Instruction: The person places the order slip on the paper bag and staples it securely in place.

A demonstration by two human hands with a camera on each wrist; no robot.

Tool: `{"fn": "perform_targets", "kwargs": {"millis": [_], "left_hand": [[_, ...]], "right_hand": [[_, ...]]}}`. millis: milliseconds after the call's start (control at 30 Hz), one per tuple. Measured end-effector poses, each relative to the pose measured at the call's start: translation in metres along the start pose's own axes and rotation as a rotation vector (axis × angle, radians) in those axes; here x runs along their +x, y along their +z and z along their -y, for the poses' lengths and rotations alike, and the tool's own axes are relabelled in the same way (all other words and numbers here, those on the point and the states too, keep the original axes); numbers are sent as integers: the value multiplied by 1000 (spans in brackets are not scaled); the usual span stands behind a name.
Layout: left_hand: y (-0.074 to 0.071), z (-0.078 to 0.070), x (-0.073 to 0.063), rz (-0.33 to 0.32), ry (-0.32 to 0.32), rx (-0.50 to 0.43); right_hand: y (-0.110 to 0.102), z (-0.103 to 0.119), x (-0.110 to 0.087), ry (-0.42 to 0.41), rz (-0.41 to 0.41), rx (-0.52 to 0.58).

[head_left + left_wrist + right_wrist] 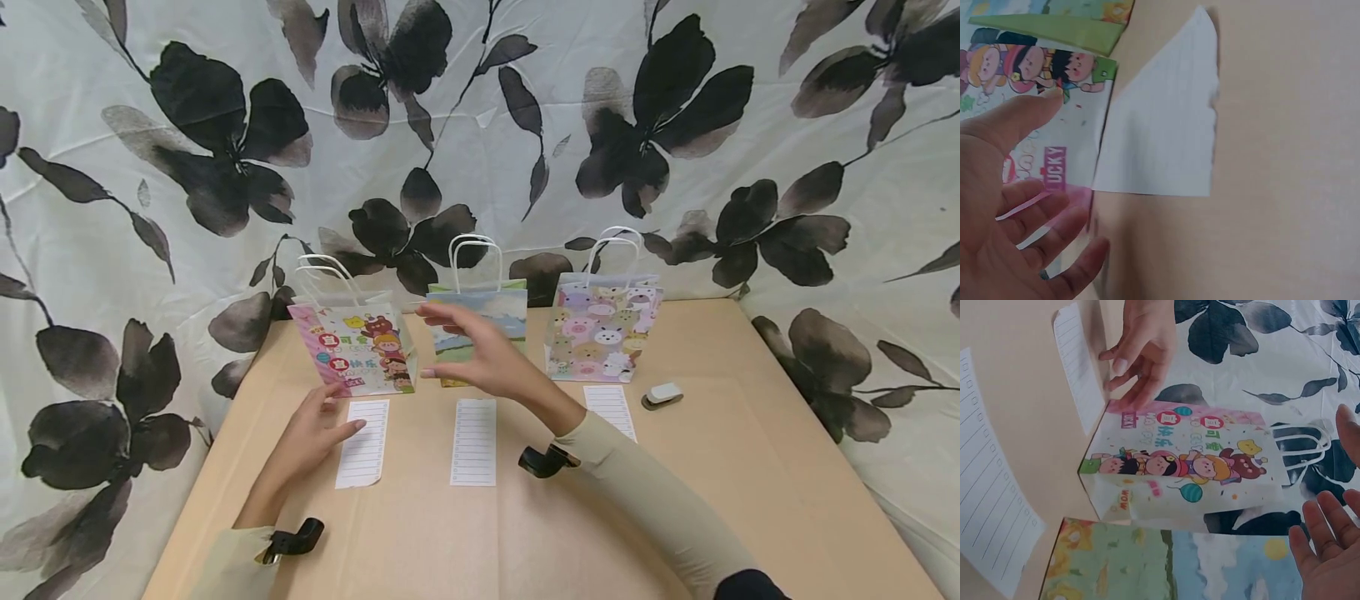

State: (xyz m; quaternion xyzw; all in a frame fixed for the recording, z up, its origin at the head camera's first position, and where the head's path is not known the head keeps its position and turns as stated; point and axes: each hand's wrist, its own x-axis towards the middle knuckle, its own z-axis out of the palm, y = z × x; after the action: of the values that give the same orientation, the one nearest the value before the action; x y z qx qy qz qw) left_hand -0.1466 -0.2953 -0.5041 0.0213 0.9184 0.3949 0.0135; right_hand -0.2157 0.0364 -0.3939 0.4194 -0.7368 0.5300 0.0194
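Three paper gift bags with white handles stand in a row on the table. The left bag [360, 350] is white and pink with cartoon figures and lettering. My left hand [303, 437] is at its lower left corner, fingers loosely bent; whether they touch it I cannot tell. In the left wrist view the thumb lies in front of the bag's printed face [1079, 128]. My right hand [483, 354] is in front of the middle landscape bag [495, 307], partly hiding it, with thumb and fingers spread and nothing held. The right bag [600, 333] has small animal faces.
Lined paper slips lie before the bags: a left slip [363, 446], a middle slip [472, 442] and a right slip [609, 408], partly behind my right sleeve. A small white and black object [662, 395] lies at the right. Floral cloth [525, 150] hangs behind the table.
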Motion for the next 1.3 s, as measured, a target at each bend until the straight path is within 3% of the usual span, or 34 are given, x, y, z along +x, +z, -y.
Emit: {"fn": "perform_targets", "kwargs": {"millis": [167, 467, 833, 1133, 1300], "left_hand": [[6, 8, 5, -22, -36, 41], [13, 10, 11, -86, -34, 58], [24, 6, 13, -78, -69, 29], [22, 4, 11, -53, -138, 27], [12, -3, 5, -44, -119, -5]], "right_hand": [[9, -2, 14, 12, 28, 9], [28, -3, 44, 92, 10, -32], [46, -8, 71, 105, -5, 9], [53, -15, 79, 112, -30, 22], [56, -18, 83, 139, -67, 2]]}}
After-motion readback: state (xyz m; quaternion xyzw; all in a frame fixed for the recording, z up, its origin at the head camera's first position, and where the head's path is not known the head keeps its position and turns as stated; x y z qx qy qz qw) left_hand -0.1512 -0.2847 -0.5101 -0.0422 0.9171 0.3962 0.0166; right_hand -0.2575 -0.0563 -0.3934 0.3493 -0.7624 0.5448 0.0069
